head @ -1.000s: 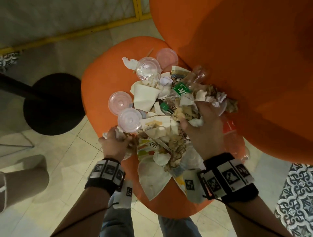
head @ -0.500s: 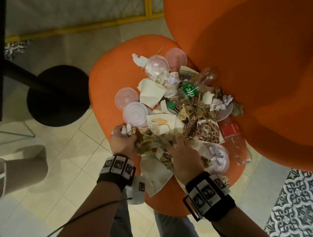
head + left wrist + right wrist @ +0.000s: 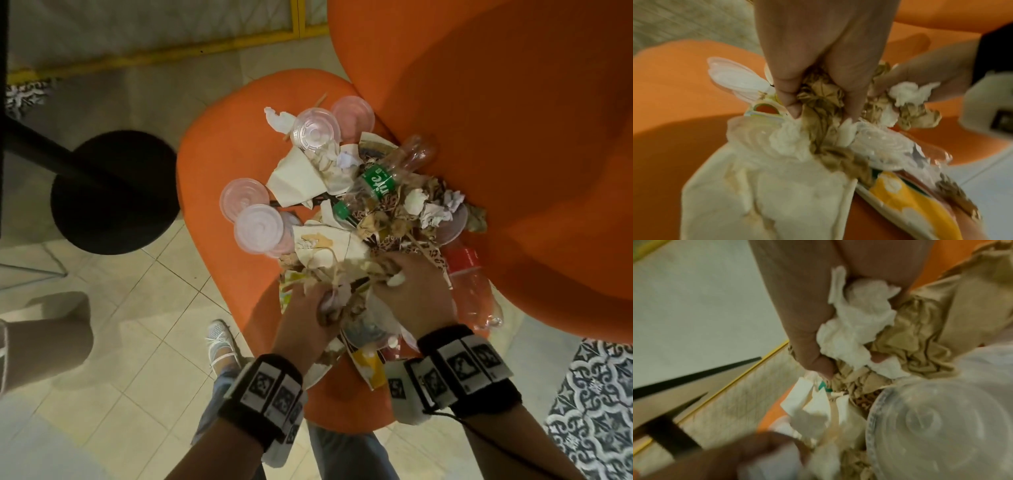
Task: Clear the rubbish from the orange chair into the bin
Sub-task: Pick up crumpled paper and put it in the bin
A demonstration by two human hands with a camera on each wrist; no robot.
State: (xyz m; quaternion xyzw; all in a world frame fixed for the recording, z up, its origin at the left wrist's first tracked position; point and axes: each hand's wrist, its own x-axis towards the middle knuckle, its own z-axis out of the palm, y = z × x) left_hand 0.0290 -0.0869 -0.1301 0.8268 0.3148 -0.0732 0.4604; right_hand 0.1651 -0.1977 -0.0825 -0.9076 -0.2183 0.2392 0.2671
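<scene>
On the orange chair [image 3: 219,150], crumpled rubbish [image 3: 363,219] lies heaped, papers and lids.

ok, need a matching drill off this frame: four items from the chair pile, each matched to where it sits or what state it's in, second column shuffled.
Things:
1. green-label bottle
2. red-label bottle
3. white tissue
4. stacked clear lids

Place or state:
A. pinched in the right hand
B. at the left edge of the pile, on the seat
C. lying against the chair's backrest, cap pointing toward the person
D. on the right side of the pile, beside the right hand

Pairs: 1-C, 2-D, 3-A, 4-B
</scene>
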